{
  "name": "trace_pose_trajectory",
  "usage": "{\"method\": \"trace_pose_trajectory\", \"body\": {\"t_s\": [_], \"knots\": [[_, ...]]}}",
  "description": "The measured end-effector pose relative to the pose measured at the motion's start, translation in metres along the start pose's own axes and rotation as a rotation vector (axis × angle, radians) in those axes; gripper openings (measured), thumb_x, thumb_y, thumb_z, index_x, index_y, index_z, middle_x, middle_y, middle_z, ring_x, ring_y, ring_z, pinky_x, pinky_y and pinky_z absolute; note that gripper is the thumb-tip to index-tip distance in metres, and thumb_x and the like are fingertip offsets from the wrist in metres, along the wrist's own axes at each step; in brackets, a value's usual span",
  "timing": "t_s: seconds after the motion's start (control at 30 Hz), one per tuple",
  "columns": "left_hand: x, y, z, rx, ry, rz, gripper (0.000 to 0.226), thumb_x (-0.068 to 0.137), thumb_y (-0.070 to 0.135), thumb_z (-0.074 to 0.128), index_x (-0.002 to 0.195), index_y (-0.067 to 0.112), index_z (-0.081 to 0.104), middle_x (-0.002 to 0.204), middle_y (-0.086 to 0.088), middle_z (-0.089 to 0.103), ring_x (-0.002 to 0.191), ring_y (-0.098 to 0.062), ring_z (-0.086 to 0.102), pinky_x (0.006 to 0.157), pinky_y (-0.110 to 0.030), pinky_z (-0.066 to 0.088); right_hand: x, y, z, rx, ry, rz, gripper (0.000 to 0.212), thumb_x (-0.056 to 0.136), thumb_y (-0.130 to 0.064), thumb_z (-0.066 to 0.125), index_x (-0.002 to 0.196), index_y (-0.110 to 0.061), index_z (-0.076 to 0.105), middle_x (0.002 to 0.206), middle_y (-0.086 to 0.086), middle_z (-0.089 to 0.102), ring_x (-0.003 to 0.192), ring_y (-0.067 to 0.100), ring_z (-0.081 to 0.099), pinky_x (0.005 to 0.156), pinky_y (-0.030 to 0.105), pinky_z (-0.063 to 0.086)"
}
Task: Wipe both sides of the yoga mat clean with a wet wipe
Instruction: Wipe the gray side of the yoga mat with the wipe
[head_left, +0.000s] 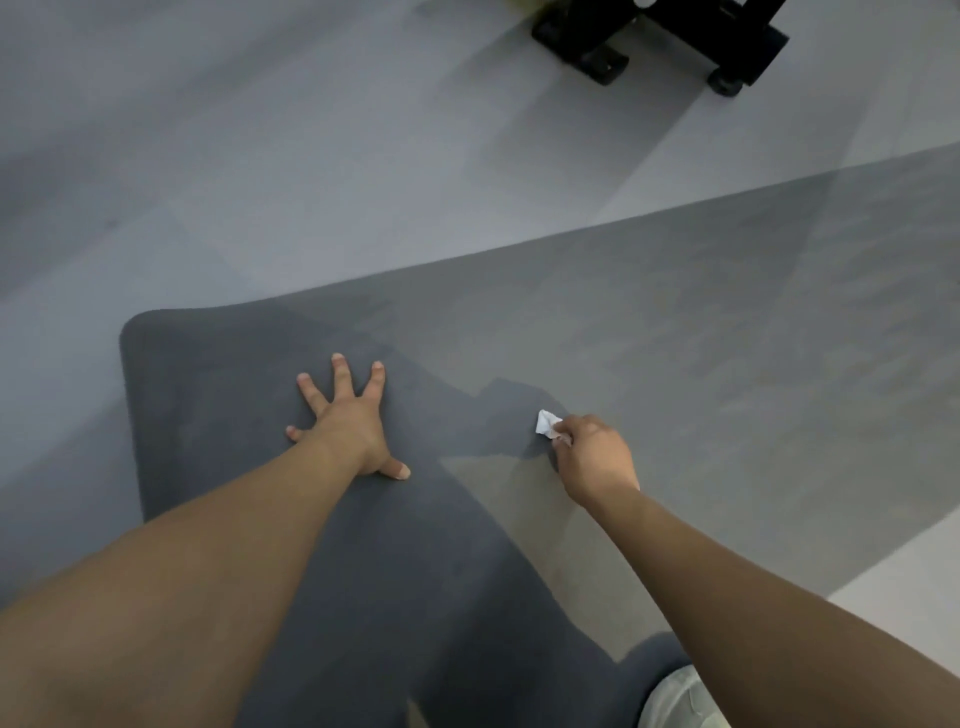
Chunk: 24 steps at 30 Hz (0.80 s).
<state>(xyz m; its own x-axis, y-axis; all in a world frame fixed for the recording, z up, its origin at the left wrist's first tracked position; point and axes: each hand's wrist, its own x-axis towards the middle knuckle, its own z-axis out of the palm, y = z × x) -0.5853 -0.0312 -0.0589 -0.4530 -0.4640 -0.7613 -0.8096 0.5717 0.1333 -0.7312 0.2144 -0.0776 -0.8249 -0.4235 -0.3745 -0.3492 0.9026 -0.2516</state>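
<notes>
Head view, looking down: a grey yoga mat (675, 332) is spread flat on a pale grey floor (260, 156), running from the lower left toward the upper right, its rounded near-left corner seen at the left. Both bare forearms are stretched forward over it. The left hand (345, 421) is laid palm down on the darker left part of the mat, fingers straight and fanned wide, thumb angled out to the right, nothing gripped. To its right, well apart from it, the right hand (595, 454) is curled with knuckles up, and a small crumpled white wet wipe (546, 422) is pinched between thumb and fingertips, the wipe held at the mat surface beside a darker patch. A pale rounded shape, perhaps a knee (680, 701), is seen at the bottom edge under the right forearm. At the top right, the black wheeled base (660, 41) of some equipment is seen standing on the floor.
</notes>
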Motion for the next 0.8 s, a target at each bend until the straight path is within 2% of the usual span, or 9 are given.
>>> {"method": "trace_pose_trajectory", "body": {"t_s": [0.17,0.23,0.37,0.43,0.5,0.57,0.67,0.73,0.8], "knots": [[0.006,0.002,0.003,0.02,0.011,-0.011,0.151,0.053,0.055,0.095,0.152,0.05,-0.019,0.153,0.006,-0.047,0.145,-0.045,-0.032,0.107,-0.078,0.022,0.008,-0.011,0.031,0.199,0.301,0.068,0.011,0.092,-0.007,0.052,0.093,-0.007,0.063,0.094,0.012,0.062,0.085,0.035,0.06,0.069,0.036,0.042],[0.005,0.002,0.004,0.033,0.015,-0.01,0.151,0.053,0.056,0.094,0.151,0.05,-0.02,0.153,0.006,-0.046,0.145,-0.045,-0.031,0.107,-0.077,0.024,-0.005,-0.037,0.055,0.25,0.418,-0.084,0.01,0.086,0.0,0.056,0.085,-0.006,0.065,0.079,0.014,0.061,0.072,0.036,0.06,0.067,0.038,0.041],[0.005,0.001,0.004,0.055,0.029,-0.005,0.151,0.054,0.059,0.092,0.151,0.049,-0.023,0.152,0.007,-0.048,0.146,-0.044,-0.031,0.108,-0.075,0.026,-0.041,-0.097,0.097,0.123,0.284,-0.529,0.03,0.082,-0.011,0.045,0.104,-0.014,0.065,0.083,0.004,0.056,0.075,0.025,0.053,0.072,0.031,0.038],[0.003,0.001,0.003,0.065,0.032,-0.005,0.151,0.054,0.06,0.092,0.151,0.049,-0.024,0.152,0.007,-0.048,0.146,-0.044,-0.03,0.108,-0.075,0.027,-0.035,-0.097,0.092,0.083,0.229,-0.621,0.025,0.08,-0.015,0.037,0.091,-0.017,0.059,0.083,0.004,0.054,0.076,0.025,0.053,0.071,0.033,0.042],[0.003,0.002,0.003,0.067,0.032,-0.002,0.151,0.053,0.06,0.092,0.151,0.049,-0.023,0.153,0.006,-0.047,0.146,-0.044,-0.029,0.107,-0.075,0.027,-0.008,-0.069,0.076,0.015,0.27,-0.653,0.015,0.072,-0.01,0.046,0.081,-0.015,0.057,0.077,0.007,0.055,0.07,0.029,0.055,0.065,0.037,0.044],[0.003,0.002,0.002,0.063,0.032,-0.002,0.151,0.053,0.06,0.092,0.152,0.048,-0.022,0.154,0.006,-0.046,0.146,-0.044,-0.029,0.108,-0.075,0.027,0.029,-0.023,0.051,-0.011,0.335,-0.542,0.014,0.063,-0.007,0.056,0.077,-0.008,0.059,0.072,0.014,0.056,0.063,0.035,0.057,0.06,0.037,0.042],[0.004,0.003,0.002,0.056,0.04,-0.007,0.151,0.053,0.059,0.093,0.152,0.049,-0.021,0.154,0.006,-0.045,0.146,-0.045,-0.029,0.108,-0.075,0.027,0.064,0.04,0.012,-0.01,0.398,-0.221,0.015,0.073,-0.006,0.048,0.082,0.0,0.059,0.077,0.022,0.058,0.068,0.041,0.057,0.063,0.039,0.044],[0.005,0.002,0.003,0.043,0.041,-0.006,0.151,0.052,0.058,0.093,0.151,0.05,-0.021,0.154,0.007,-0.045,0.146,-0.045,-0.029,0.108,-0.076,0.026,0.068,0.044,0.002,0.04,0.397,-0.069,0.009,0.081,0.003,0.054,0.087,0.001,0.06,0.086,0.024,0.06,0.079,0.043,0.057,0.069,0.041,0.044],[0.005,0.001,0.003,0.031,0.046,-0.005,0.152,0.051,0.058,0.094,0.152,0.051,-0.019,0.154,0.007,-0.045,0.146,-0.044,-0.029,0.107,-0.076,0.026,0.06,0.016,0.012,0.108,0.424,-0.09,0.006,0.084,0.001,0.054,0.083,0.0,0.06,0.081,0.023,0.06,0.076,0.042,0.059,0.067,0.042,0.046]]}}
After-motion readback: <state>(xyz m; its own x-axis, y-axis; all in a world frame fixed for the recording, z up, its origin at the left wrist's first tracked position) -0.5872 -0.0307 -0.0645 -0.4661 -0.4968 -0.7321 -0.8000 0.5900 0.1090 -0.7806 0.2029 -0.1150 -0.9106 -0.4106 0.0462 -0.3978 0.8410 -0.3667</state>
